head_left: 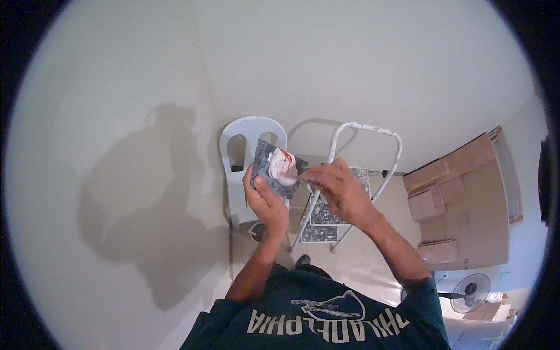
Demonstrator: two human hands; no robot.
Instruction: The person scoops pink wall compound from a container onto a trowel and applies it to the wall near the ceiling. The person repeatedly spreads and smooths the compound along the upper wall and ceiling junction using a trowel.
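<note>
Head view: left hand [268, 205] holds dark board [262, 153], white paste [275, 167] atop; right hand [341, 189] at board's 4 o'clock, grip blurred, can't tell.

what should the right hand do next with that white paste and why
Probably work the red streak into the white paste: it still looks distinct and unblended, the left hand supports the board underneath, and the right hand is close beside the paste, though blur hides what it grips.

Pale capital letters [335, 332], upside down in view, curve along an outlined emblem [333, 307] on a dark T-shirt [265, 298].
</note>
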